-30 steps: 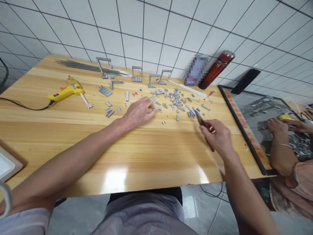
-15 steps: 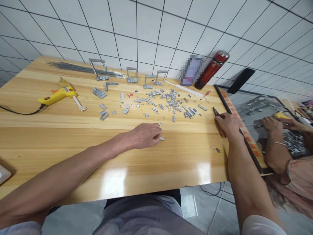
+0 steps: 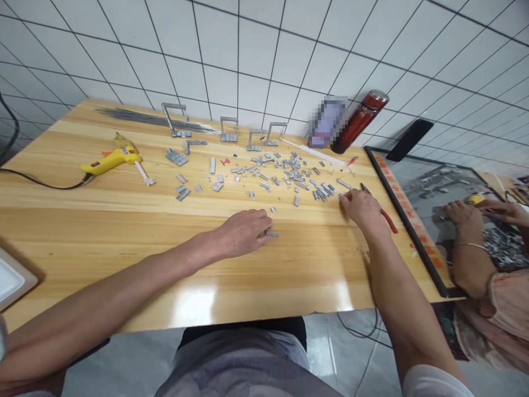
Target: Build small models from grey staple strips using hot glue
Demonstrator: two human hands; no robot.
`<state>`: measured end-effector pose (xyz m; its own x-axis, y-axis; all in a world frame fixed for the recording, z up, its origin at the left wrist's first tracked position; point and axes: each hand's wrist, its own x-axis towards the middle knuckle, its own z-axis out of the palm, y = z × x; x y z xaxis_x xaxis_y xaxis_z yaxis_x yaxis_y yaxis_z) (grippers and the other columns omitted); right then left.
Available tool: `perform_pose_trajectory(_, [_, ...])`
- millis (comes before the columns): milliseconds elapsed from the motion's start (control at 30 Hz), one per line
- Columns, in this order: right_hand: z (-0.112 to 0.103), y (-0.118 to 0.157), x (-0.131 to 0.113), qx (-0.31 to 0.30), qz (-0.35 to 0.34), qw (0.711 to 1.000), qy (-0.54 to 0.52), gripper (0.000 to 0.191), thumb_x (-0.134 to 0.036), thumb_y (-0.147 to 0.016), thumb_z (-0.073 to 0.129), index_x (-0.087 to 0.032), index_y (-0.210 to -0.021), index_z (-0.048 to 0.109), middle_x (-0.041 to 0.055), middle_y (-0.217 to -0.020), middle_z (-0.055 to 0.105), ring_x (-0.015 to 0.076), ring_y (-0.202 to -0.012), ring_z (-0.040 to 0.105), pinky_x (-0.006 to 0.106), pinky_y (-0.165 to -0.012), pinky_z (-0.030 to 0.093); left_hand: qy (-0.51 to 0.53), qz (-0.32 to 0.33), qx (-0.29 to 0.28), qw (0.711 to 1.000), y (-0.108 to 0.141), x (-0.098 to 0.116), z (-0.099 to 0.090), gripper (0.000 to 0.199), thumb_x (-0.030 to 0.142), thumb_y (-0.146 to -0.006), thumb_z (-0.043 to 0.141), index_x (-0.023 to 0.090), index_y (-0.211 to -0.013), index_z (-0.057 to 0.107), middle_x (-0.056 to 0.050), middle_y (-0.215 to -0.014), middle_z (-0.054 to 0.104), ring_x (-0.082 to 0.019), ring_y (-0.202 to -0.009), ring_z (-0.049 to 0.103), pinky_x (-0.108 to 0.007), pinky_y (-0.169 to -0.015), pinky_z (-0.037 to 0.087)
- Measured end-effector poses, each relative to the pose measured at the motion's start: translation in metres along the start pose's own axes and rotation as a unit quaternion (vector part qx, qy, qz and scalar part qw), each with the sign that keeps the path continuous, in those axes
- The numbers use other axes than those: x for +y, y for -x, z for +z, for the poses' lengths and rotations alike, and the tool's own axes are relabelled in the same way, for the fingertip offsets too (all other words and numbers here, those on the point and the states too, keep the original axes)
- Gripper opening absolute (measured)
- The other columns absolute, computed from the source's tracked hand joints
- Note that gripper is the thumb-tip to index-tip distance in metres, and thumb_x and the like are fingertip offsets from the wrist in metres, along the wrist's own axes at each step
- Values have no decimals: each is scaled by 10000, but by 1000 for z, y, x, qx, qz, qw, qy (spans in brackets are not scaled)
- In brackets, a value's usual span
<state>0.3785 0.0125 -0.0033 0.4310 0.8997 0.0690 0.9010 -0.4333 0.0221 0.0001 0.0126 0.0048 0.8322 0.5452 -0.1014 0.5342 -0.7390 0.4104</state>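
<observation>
My left hand (image 3: 248,234) rests over the near middle of the table, its fingers closed on a short grey staple strip (image 3: 273,234) that pokes out to the right. A tiny grey piece (image 3: 273,209) lies just beyond its fingertips. At the right, my right hand (image 3: 359,207) is closed, thumb and finger pinched at the tabletop; what they hold is too small to name. Beside it lies a pair of red-handled pliers (image 3: 388,220), partly behind the hand. Many loose staple strips (image 3: 293,168) are scattered beyond both hands.
Small frames (image 3: 229,129) of grey strips stand near the wall by thin wires (image 3: 144,118). A yellow glue gun (image 3: 109,161) lies left. A red flask (image 3: 359,121), a phone (image 3: 328,121) and a dark-edged glass board (image 3: 413,231) are right. A co-worker's hands (image 3: 467,215) work over the board.
My right hand has let go of the pliers and moved left to pinch at the tabletop. My left hand stays nearly in place, with more of its strip showing.
</observation>
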Motion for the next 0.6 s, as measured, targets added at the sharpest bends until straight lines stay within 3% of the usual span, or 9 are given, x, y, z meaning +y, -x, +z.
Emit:
perform_pose_trajectory(133, [4, 3, 4, 19, -20, 1000, -5, 314, -274, -968, 508, -170, -1184, 711, 177, -1111, 773, 327, -1022, 712, 421, -893, 515, 30, 20, 62, 997, 2, -11, 17, 123, 236, -1006, 584, 170, -1057, 674, -76, -1084, 701, -236, -1026, 668, -353, -853, 501])
perform_pose_trajectory(367, [9, 1, 8, 14, -38, 999, -22, 368, -236, -900, 525, -165, -1193, 738, 156, -1027, 785, 325, -1008, 727, 419, -890, 529, 20, 95, 165, 981, -1, -25, 38, 178, 248, -1043, 546, 168, -984, 694, -62, -978, 696, -202, -890, 648, -326, -762, 472])
perform_pose_trajectory(500, [4, -1, 19, -15, -55, 997, -45, 406, -262, -876, 554, -201, -1209, 778, 108, -983, 807, 293, -973, 743, 397, -899, 548, 25, 114, 195, 974, -2, -27, 41, 190, 265, -1047, 548, 176, -969, 697, -53, -954, 698, -188, -850, 643, -313, -736, 463])
perform_pose_trajectory(600, [-6, -3, 33, -18, -51, 997, -54, 420, -270, -880, 545, -215, -1216, 791, 111, -1093, 813, 301, -1051, 743, 401, -935, 555, 33, 122, 207, 970, -2, -29, 43, 181, 278, -1041, 565, 180, -976, 703, -47, -945, 697, -187, -838, 647, -314, -723, 465])
